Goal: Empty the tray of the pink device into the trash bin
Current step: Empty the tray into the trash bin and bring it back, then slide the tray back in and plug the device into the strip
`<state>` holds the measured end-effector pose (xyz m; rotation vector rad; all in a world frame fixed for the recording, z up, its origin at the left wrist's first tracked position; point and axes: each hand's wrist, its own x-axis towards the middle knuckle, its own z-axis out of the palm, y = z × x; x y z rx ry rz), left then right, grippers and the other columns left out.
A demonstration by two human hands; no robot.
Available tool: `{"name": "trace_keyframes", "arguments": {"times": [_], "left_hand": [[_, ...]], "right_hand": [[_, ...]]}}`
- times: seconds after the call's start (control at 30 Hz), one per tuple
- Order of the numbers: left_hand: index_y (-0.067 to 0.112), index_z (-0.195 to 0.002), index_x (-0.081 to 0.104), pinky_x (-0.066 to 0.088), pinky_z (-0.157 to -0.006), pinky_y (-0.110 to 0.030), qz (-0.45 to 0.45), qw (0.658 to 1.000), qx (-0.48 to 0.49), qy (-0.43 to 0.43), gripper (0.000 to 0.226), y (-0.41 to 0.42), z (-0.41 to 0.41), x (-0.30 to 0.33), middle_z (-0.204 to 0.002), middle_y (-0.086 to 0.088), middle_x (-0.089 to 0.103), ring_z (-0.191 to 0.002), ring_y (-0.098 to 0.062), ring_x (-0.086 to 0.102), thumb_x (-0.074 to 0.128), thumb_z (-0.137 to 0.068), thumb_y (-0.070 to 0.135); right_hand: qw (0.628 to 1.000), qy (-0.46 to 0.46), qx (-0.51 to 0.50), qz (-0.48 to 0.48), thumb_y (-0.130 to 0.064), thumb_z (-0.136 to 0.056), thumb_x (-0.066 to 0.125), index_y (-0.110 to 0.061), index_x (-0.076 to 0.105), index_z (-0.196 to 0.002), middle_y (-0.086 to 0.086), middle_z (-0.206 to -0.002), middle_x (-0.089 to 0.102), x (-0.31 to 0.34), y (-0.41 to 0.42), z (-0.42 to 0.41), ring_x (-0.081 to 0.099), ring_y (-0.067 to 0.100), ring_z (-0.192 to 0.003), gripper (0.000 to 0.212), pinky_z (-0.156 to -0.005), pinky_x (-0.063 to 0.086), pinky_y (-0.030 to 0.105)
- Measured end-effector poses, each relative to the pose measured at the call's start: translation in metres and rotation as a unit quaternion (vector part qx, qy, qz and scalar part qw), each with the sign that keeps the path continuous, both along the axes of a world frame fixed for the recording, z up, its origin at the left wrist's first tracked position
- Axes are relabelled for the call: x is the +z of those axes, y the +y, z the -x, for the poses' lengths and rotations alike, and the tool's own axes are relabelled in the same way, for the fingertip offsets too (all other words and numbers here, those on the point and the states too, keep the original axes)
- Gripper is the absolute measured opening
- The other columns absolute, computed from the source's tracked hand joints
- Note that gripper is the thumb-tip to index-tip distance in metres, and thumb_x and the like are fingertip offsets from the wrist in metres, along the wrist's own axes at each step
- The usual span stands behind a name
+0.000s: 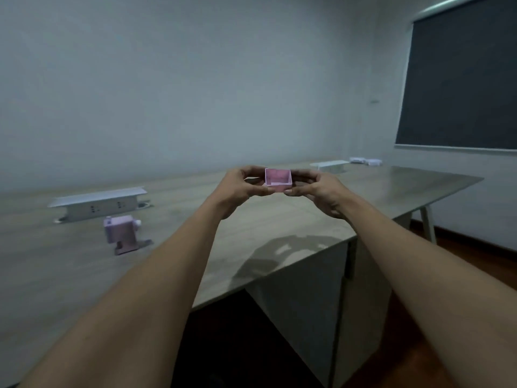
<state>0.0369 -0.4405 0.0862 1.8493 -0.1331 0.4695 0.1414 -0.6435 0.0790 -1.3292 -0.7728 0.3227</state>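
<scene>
A small pink tray is held up in the air over the table, its open side turned toward me. My left hand grips its left side and my right hand grips its right side, both at arm's length. What lies inside the tray is too blurred to tell. The pink device, a small box on a foot with a white knob on its side, stands on the table at the left, well apart from both hands. No trash bin is in view.
The long wooden table runs from left to right, with its near edge crossing below my arms. A white socket box stands behind the device, and another sits further back. White papers lie at the far end. A dark blind covers the right wall.
</scene>
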Motion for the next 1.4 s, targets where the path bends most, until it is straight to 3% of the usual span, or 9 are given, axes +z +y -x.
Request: {"name": "trace_keyframes", "arguments": {"times": [0.23, 0.47, 0.6, 0.67, 0.8, 0.93, 1.1, 1.23, 1.4], "left_hand": [[0.007, -0.128, 0.069, 0.055, -0.1, -0.032, -0.024, 0.995, 0.099, -0.014, 0.052, 0.097, 0.067, 0.024, -0.12, -0.006, 0.077, -0.115, -0.018, 0.072, 0.084, -0.078, 0.004], [0.025, -0.108, 0.072, 0.057, -0.073, -0.012, -0.05, 0.98, 0.194, 0.01, 0.035, 0.173, 0.14, 0.033, -0.099, 0.012, 0.079, -0.09, 0.001, 0.076, 0.086, -0.077, 0.016], [0.016, -0.117, 0.071, 0.057, -0.073, -0.012, -0.035, 0.966, 0.255, 0.027, 0.041, 0.216, 0.182, 0.017, -0.107, 0.004, 0.078, -0.094, -0.002, 0.075, 0.084, -0.078, 0.012], [0.011, -0.123, 0.071, 0.055, -0.078, -0.013, -0.027, 0.96, 0.278, 0.027, 0.045, 0.229, 0.197, 0.006, -0.113, 0.001, 0.078, -0.098, -0.004, 0.075, 0.084, -0.08, 0.013], [0.007, -0.125, 0.071, 0.052, -0.086, -0.012, -0.007, 0.948, 0.318, 0.03, 0.045, 0.259, 0.228, -0.024, -0.119, -0.005, 0.077, -0.112, -0.013, 0.072, 0.083, -0.082, 0.012], [0.006, -0.126, 0.071, 0.05, -0.098, -0.025, 0.021, 0.939, 0.339, 0.056, 0.047, 0.281, 0.244, -0.058, -0.119, -0.007, 0.077, -0.116, -0.019, 0.071, 0.083, -0.081, 0.011], [0.006, -0.128, 0.07, 0.056, -0.097, -0.032, 0.022, 0.934, 0.339, 0.111, 0.048, 0.289, 0.244, -0.093, -0.116, -0.01, 0.077, -0.11, -0.023, 0.072, 0.082, -0.082, 0.014], [0.005, -0.124, 0.073, 0.058, -0.071, -0.019, 0.031, 0.938, 0.321, 0.128, 0.041, 0.287, 0.234, -0.107, -0.102, -0.01, 0.079, -0.079, -0.009, 0.072, 0.081, -0.084, 0.013], [0.002, -0.121, 0.074, 0.056, -0.072, -0.02, 0.037, 0.94, 0.31, 0.14, 0.039, 0.284, 0.222, -0.112, -0.109, -0.019, 0.078, -0.083, -0.014, 0.071, 0.081, -0.083, 0.01]], "right_hand": [[0.995, -0.037, 0.097, 0.011, 0.022, -0.074, 0.072, 0.006, 0.064, -0.129, 0.021, -0.119, 0.074, 0.024, 0.119, 0.027, 0.074, 0.025, -0.106, 0.058, -0.095, 0.056, 0.028], [0.982, -0.042, 0.185, 0.02, 0.019, -0.076, 0.074, -0.004, 0.071, -0.118, 0.013, -0.11, 0.078, 0.028, 0.228, 0.065, 0.075, 0.019, -0.102, 0.047, -0.089, 0.058, 0.022], [0.972, -0.055, 0.224, 0.041, 0.013, -0.077, 0.078, 0.001, 0.068, -0.126, 0.015, -0.12, 0.075, 0.009, 0.29, 0.087, 0.072, 0.023, -0.112, 0.051, -0.102, 0.054, 0.031], [0.976, -0.063, 0.201, 0.054, 0.007, -0.077, 0.081, 0.004, 0.061, -0.134, 0.016, -0.131, 0.069, -0.002, 0.307, 0.092, 0.067, 0.024, -0.121, 0.061, -0.107, 0.05, 0.034], [0.975, -0.118, 0.17, 0.088, 0.0, -0.076, 0.085, 0.001, 0.062, -0.136, 0.014, -0.131, 0.069, -0.028, 0.336, 0.097, 0.065, 0.02, -0.125, 0.064, -0.099, 0.053, 0.024], [0.967, -0.155, 0.17, 0.113, -0.006, -0.077, 0.086, -0.004, 0.065, -0.135, 0.011, -0.132, 0.068, -0.048, 0.349, 0.094, 0.062, 0.017, -0.126, 0.062, -0.105, 0.049, 0.03], [0.961, -0.174, 0.176, 0.125, -0.004, -0.077, 0.085, 0.0, 0.067, -0.13, 0.012, -0.127, 0.072, -0.067, 0.356, 0.092, 0.068, 0.017, -0.115, 0.056, -0.098, 0.053, 0.018], [0.967, -0.15, 0.178, 0.099, -0.004, -0.078, 0.084, -0.001, 0.068, -0.129, 0.009, -0.128, 0.072, -0.077, 0.358, 0.089, 0.067, 0.018, -0.12, 0.054, -0.104, 0.051, 0.024], [0.967, -0.147, 0.185, 0.095, -0.003, -0.078, 0.084, 0.0, 0.068, -0.129, 0.009, -0.129, 0.071, -0.079, 0.358, 0.088, 0.067, 0.017, -0.12, 0.054, -0.098, 0.052, 0.014]]}}
